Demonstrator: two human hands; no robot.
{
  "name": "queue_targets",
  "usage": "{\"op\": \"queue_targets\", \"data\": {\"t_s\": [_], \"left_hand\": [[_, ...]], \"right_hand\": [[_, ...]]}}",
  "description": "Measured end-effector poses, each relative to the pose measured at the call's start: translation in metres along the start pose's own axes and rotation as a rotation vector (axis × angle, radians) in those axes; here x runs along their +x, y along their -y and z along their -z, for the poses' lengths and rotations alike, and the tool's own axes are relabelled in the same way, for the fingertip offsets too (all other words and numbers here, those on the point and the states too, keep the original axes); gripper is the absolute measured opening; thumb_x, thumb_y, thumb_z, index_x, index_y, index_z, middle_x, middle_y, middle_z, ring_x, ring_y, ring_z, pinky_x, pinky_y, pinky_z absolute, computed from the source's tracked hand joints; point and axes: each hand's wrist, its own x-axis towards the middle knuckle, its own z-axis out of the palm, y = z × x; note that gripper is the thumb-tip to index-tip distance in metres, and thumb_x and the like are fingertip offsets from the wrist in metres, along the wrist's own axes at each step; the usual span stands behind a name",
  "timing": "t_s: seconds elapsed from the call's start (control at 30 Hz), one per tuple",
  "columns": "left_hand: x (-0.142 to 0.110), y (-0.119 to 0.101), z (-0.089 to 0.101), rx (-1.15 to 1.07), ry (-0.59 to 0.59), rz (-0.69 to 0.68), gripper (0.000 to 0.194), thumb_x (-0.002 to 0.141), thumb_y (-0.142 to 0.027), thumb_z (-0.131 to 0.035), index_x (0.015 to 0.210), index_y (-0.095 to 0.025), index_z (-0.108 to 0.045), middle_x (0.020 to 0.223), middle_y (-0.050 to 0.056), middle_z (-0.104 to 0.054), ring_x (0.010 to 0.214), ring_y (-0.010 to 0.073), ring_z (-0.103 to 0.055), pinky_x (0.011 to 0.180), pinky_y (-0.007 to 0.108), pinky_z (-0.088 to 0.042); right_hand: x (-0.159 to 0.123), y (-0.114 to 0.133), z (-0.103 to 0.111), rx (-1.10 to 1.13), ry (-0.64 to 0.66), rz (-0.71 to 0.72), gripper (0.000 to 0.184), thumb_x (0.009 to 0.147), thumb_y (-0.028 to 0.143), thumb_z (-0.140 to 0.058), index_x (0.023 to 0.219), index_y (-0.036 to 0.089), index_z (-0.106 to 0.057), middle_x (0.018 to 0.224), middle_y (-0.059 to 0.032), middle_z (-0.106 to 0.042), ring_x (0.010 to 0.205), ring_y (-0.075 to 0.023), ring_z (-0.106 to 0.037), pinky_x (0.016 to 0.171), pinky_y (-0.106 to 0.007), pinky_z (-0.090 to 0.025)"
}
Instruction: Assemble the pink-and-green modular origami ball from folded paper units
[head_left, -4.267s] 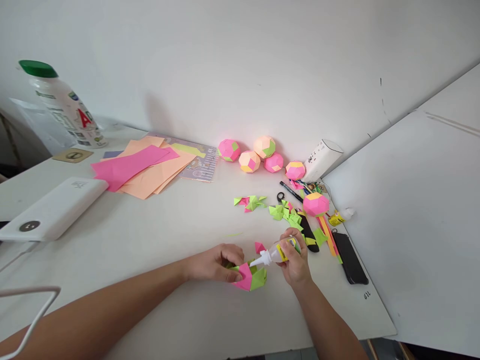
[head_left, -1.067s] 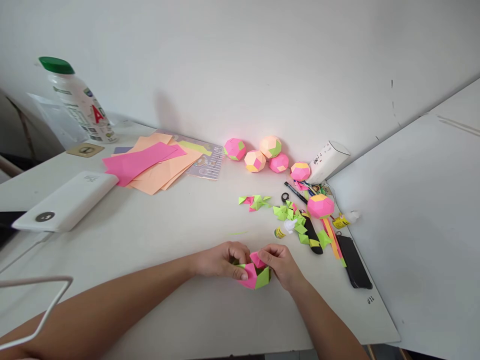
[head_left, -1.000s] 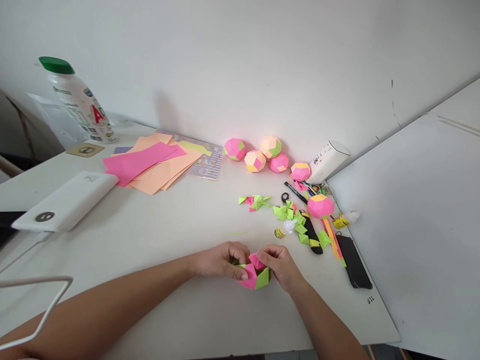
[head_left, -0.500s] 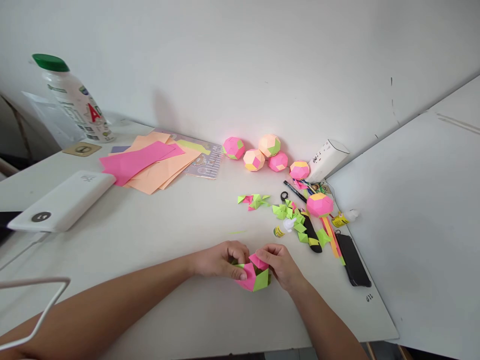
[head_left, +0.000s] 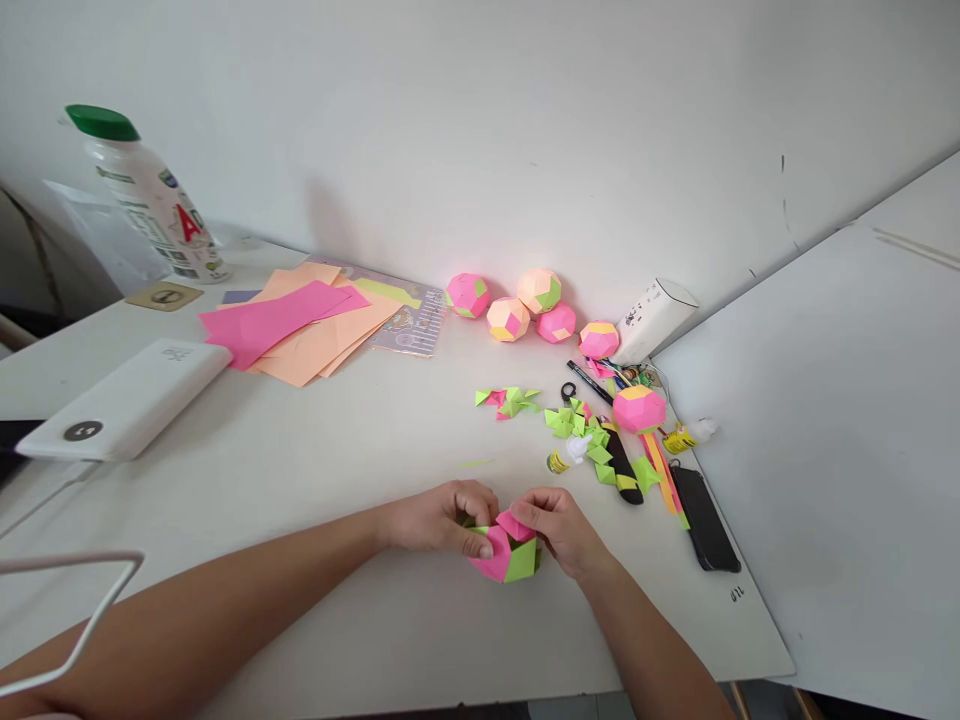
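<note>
Both hands meet over a half-built pink and green paper ball (head_left: 507, 553) resting on the white table (head_left: 315, 470) near its front edge. My left hand (head_left: 441, 519) grips its left side, thumb pressed on a pink face. My right hand (head_left: 561, 530) pinches a small pink folded piece at the top right of the ball. A small glue bottle (head_left: 567, 455) with a white nozzle lies on the table just beyond my right hand, apart from it.
Several finished paper balls (head_left: 517, 310) sit by the wall, one more (head_left: 639, 408) among green folded pieces (head_left: 577, 425), scissors and a black phone (head_left: 701, 518). Pink and orange sheets (head_left: 300, 320), a white power bank (head_left: 124, 398) and a green-capped bottle (head_left: 142, 195) lie left.
My right hand has put the glue bottle down beyond itself and come back to pinch a pink piece onto the paper ball. Over the last second the hands barely move.
</note>
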Motion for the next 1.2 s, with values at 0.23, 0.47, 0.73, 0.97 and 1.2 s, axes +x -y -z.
{"op": "queue_targets", "data": {"t_s": [0.23,0.47,0.73,0.97,1.2], "left_hand": [[0.000,-0.001,0.000,-0.016,0.012,0.005,0.033,0.074,-0.038,-0.070,0.056,-0.015,-0.054,0.067,0.000,-0.047,0.065,0.0127,-0.046,0.060,0.026,-0.040],[0.000,-0.001,0.001,-0.025,0.013,0.008,0.032,0.073,-0.037,-0.070,0.056,-0.015,-0.055,0.066,0.000,-0.048,0.065,0.0127,-0.046,0.061,0.026,-0.041],[0.000,-0.001,0.001,-0.023,0.007,0.022,0.034,0.073,-0.038,-0.070,0.055,-0.015,-0.054,0.067,0.000,-0.047,0.067,0.0133,-0.047,0.063,0.027,-0.042],[-0.001,-0.002,0.001,-0.006,-0.002,0.031,0.036,0.073,-0.037,-0.070,0.053,-0.015,-0.051,0.067,-0.001,-0.047,0.065,0.0117,-0.046,0.061,0.025,-0.041],[-0.003,-0.003,0.000,0.016,-0.016,0.074,0.036,0.071,-0.037,-0.072,0.053,-0.014,-0.050,0.074,0.001,-0.052,0.069,0.0119,-0.049,0.063,0.025,-0.043]], "right_hand": [[-0.001,0.005,-0.001,-0.002,-0.001,0.026,0.032,0.065,0.043,-0.076,0.058,0.015,-0.062,0.052,0.0041,-0.051,0.050,-0.0086,-0.041,0.048,-0.023,-0.029],[-0.002,0.005,-0.001,-0.007,0.011,0.002,0.033,0.066,0.043,-0.076,0.058,0.015,-0.060,0.050,0.0045,-0.049,0.047,-0.0080,-0.039,0.045,-0.022,-0.027],[-0.001,0.003,0.000,-0.023,0.000,0.004,0.034,0.065,0.044,-0.076,0.058,0.015,-0.060,0.053,0.0040,-0.050,0.049,-0.0083,-0.040,0.047,-0.023,-0.028],[-0.001,0.002,-0.002,-0.061,0.022,0.019,0.035,0.067,0.045,-0.074,0.058,0.016,-0.058,0.051,0.0053,-0.043,0.048,-0.0073,-0.032,0.045,-0.023,-0.023],[-0.007,0.009,-0.011,-0.172,0.028,0.093,0.035,0.068,0.046,-0.072,0.058,0.016,-0.057,0.054,0.0041,-0.044,0.053,-0.0092,-0.035,0.048,-0.023,-0.027]]}}
